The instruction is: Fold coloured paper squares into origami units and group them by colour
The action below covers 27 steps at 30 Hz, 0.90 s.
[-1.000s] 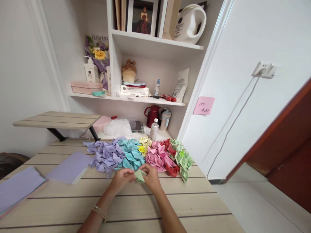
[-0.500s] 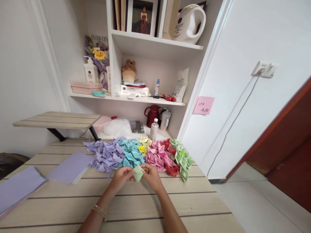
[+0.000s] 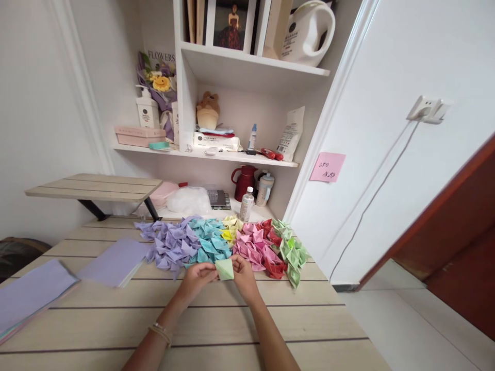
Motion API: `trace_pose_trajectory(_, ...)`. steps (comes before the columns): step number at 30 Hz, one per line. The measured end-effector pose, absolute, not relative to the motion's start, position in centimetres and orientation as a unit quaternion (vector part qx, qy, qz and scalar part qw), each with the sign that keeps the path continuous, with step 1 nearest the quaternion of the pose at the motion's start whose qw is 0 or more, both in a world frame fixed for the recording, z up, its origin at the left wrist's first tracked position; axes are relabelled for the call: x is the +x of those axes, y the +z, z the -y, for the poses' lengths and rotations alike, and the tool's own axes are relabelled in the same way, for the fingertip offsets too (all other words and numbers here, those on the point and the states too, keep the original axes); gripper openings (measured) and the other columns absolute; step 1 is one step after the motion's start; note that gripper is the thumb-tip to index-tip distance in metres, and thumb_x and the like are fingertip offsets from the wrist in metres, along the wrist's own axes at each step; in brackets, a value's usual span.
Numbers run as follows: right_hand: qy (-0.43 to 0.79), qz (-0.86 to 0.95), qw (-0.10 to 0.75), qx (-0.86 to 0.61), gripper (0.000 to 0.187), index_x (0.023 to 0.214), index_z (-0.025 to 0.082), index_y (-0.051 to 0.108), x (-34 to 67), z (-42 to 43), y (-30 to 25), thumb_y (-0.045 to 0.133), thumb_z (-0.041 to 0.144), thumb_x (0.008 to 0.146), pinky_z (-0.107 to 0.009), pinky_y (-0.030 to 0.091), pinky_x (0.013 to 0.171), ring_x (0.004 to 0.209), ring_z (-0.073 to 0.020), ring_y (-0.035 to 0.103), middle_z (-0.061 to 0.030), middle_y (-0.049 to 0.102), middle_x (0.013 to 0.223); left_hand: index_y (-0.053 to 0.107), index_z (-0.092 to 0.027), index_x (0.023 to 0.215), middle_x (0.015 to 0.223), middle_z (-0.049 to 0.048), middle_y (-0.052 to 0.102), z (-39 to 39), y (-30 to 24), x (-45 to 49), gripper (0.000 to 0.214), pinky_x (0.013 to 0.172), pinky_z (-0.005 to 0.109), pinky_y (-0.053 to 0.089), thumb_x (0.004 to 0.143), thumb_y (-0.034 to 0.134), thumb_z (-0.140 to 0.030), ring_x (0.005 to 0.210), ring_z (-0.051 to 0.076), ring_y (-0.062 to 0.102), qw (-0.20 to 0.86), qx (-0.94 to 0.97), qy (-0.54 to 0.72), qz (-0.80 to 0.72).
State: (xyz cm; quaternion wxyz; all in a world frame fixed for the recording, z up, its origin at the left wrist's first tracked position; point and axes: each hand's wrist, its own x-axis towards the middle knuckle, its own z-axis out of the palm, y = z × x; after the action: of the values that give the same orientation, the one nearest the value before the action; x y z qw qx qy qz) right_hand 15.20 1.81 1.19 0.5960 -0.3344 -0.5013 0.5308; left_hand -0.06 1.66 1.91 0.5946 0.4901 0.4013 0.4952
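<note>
A small folded piece of light green paper (image 3: 225, 269) is held just above the table between both hands. My left hand (image 3: 201, 276) pinches its left side, and my right hand (image 3: 243, 271) grips the right edge with thumb and fingers. Right behind the hands lies a wide heap of folded paper pieces: purple ones (image 3: 172, 245), blue ones (image 3: 211, 239), a few yellow ones (image 3: 231, 229), pink ones (image 3: 253, 245), red ones (image 3: 275, 269) and green ones (image 3: 293, 255).
Purple paper sheets (image 3: 114, 260) and another paper stack (image 3: 33, 293) lie at the left of the slatted table (image 3: 216, 324). A small raised stand (image 3: 95, 186) is behind them. At the back, a clear bottle (image 3: 246, 205) and a red jug (image 3: 244, 183) stand by the shelves.
The green paper has turned between my fingers, from a diamond-like pose to a squarer one with its edge upward. The whole view has shifted slightly.
</note>
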Motion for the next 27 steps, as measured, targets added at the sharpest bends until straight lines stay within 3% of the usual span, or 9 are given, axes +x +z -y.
trace_pose_trajectory(6, 0.506, 0.536, 0.584, -0.341, 0.019, 0.075, 0.017, 0.057, 15.5, -1.7, 1.4, 0.069, 0.018, 0.059, -0.022, 0.044, 0.056, 0.060, -0.0136, 0.059, 0.0001, 0.064, 0.067, 0.068, -0.013, 0.070, 0.065, 0.0039, 0.071, -1.6, 2.0, -0.1, 0.031, 0.063, 0.029, 0.051, 0.048, 0.076, -0.034, 0.059, 0.018, 0.064, 0.592, 0.477, 0.511, -0.402)
trace_pose_trajectory(14, 0.444, 0.595, 0.560, -0.368, 0.012, 0.073, 0.017, 0.062, 15.2, -1.2, 2.0, 0.065, 0.018, 0.062, -0.023, 0.045, 0.058, 0.062, -0.0147, 0.059, -0.0008, 0.064, 0.066, 0.070, -0.014, 0.066, 0.068, 0.0043, 0.070, -2.2, 1.1, -0.5, 0.022, 0.061, 0.025, 0.051, 0.053, 0.074, -0.031, 0.062, 0.017, 0.064, 0.513, 0.509, 0.556, -0.411)
trace_pose_trajectory(27, 0.430, 0.603, 0.541, -0.399, 0.012, 0.074, 0.016, 0.065, 15.2, -1.3, 1.8, 0.064, 0.020, 0.062, -0.024, 0.045, 0.055, 0.059, -0.0157, 0.057, 0.0002, 0.062, 0.058, 0.068, -0.012, 0.066, 0.064, 0.0051, 0.071, -1.8, 1.9, -0.6, 0.031, 0.063, 0.029, 0.052, 0.051, 0.075, -0.038, 0.060, 0.019, 0.064, 0.558, 0.473, 0.531, -0.428)
